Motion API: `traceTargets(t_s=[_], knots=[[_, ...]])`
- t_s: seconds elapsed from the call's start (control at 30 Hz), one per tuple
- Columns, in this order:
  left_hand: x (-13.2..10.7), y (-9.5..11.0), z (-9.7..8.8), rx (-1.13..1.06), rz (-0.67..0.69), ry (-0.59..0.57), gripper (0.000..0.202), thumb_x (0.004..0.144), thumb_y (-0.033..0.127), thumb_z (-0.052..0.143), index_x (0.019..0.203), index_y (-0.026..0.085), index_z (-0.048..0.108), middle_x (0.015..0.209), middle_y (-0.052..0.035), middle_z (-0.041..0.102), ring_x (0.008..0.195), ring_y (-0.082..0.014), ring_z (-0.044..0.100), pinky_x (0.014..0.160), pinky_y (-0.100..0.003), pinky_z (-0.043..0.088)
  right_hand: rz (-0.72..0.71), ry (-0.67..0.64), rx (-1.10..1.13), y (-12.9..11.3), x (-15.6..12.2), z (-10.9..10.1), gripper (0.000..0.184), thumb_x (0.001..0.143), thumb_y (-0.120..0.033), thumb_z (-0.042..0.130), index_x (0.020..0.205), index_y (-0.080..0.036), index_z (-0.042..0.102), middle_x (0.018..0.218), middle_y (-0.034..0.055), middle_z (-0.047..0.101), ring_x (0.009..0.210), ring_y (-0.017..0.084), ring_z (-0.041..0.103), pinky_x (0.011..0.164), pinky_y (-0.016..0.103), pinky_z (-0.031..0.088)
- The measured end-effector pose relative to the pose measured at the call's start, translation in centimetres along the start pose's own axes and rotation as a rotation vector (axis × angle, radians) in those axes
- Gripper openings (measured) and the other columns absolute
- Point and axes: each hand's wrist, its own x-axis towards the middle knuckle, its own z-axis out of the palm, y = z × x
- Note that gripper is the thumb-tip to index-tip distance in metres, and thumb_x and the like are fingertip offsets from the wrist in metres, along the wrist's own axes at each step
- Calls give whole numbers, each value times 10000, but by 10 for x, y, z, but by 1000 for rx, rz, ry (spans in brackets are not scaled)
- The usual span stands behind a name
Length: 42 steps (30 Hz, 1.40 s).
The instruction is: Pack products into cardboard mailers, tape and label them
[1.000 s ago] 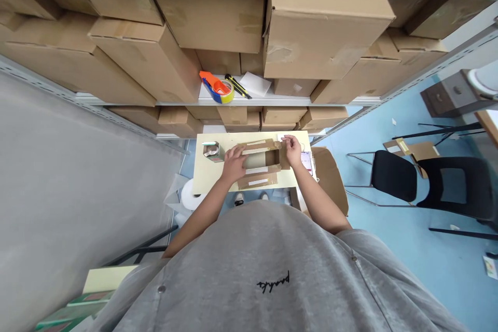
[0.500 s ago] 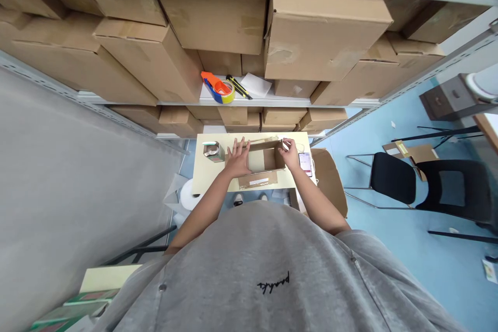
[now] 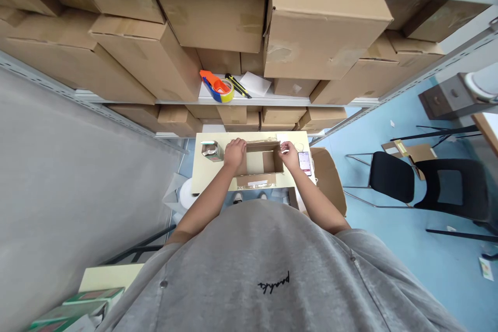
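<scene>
An open cardboard box (image 3: 254, 180) sits on the cream tabletop, its top facing up and a flap with a white label folded out toward me. My left hand (image 3: 234, 152) is closed over the box's left wall, fingers curled around the edge. At the opposite end, my right hand (image 3: 288, 155) has its fingers bent together on the right wall near the far corner. A small green-and-white carton (image 3: 212, 151) with an open top stands left of the box. To the right of my right hand lies a phone (image 3: 304, 163) with its screen lit.
Shelves ahead hold several cardboard boxes (image 3: 327, 31). On one shelf lie an orange and blue tape dispenser (image 3: 218, 88), a yellow-black utility knife (image 3: 238, 86) and white paper (image 3: 256, 83). A large open carton (image 3: 329, 179) stands right of the table (image 3: 202, 176). Black chairs (image 3: 392, 178) are farther right.
My left hand has gone from spread fingers inside the box's left end to curled over its left wall. My right hand stays at the right wall, slightly shifted.
</scene>
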Motion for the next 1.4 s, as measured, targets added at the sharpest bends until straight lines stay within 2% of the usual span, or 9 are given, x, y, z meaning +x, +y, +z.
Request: traceTargets(t_s=[0.23, 0.47, 0.63, 0.77, 0.87, 0.97, 1.13, 1.3, 1.4], knots=[[18, 7, 1, -30, 8, 63, 291, 1067, 212, 434, 1036, 222, 723, 1093, -107, 729, 1063, -290, 633, 968, -426, 486, -131, -141, -71, -1, -10, 5, 299, 785, -378, 727, 1043, -236, 672, 986, 56, 652, 856, 222, 638, 765, 381, 600], [-2, -3, 11, -154, 119, 6, 342, 1065, 222, 444, 1176, 243, 767, 1176, -84, 744, 1148, -261, 640, 1038, -403, 526, -149, -387, -80, 2, -16, -8, 321, 956, -515, 643, 1118, -268, 769, 1242, 89, 743, 1197, 288, 690, 1121, 493, 512], [-17, -13, 15, -170, 175, -84, 416, 1080, 273, 418, 1367, 272, 718, 1353, -62, 721, 1257, -237, 644, 1272, -486, 369, -156, -530, -80, 4, -25, -21, 548, 781, -608, 853, 1194, -268, 732, 1374, 93, 691, 1328, 321, 623, 1198, 502, 440], [-27, -17, 14, -144, 206, -214, 436, 1090, 416, 434, 1403, 273, 701, 1494, -73, 658, 1451, -265, 541, 1334, -571, 221, -203, -403, -204, 4, -28, -23, 623, 675, -664, 913, 1073, -247, 677, 1151, 95, 693, 1132, 343, 641, 1049, 532, 518], [-32, -19, 13, -117, 200, -315, 483, 1091, 470, 416, 1445, 266, 674, 1594, -81, 573, 1541, -269, 450, 1341, -568, 193, -236, -282, -294, 1, -28, -22, 699, 678, -676, 911, 1152, -227, 660, 1161, 118, 647, 1109, 353, 606, 1013, 528, 522], [-34, -21, 11, -106, 191, -410, 586, 1062, 562, 459, 1522, 230, 605, 1682, -101, 456, 1601, -281, 355, 1340, -531, 211, -305, -347, -346, -4, -27, -23, 755, 706, -657, 906, 1286, -234, 672, 1316, 142, 618, 1257, 378, 560, 1114, 539, 470], [-32, -24, 10, -85, 210, -481, 862, 827, 703, 758, 1511, 198, 619, 1702, -137, 412, 1604, -343, 339, 1317, -474, 295, -346, -460, -365, -3, -21, -20, 541, 777, -565, 891, 1219, -278, 766, 1369, 100, 676, 1289, 349, 600, 1166, 534, 444], [-33, -23, 20, -79, 169, -357, 454, 965, 454, 677, 1356, 230, 734, 1579, -97, 582, 1501, -290, 495, 1249, -437, 417, -315, -449, -403, 7, -12, -11, 347, 862, -382, 808, 1188, -264, 796, 1268, 87, 736, 1190, 320, 654, 1098, 505, 505], [-38, -18, 27, -64, 140, -282, 408, 987, 341, 626, 1367, 230, 724, 1538, -95, 614, 1471, -287, 511, 1232, -454, 432, -318, -434, -428, 15, -12, -6, 307, 863, -236, 733, 1159, -257, 809, 1236, 90, 737, 1192, 320, 638, 1104, 524, 502]])
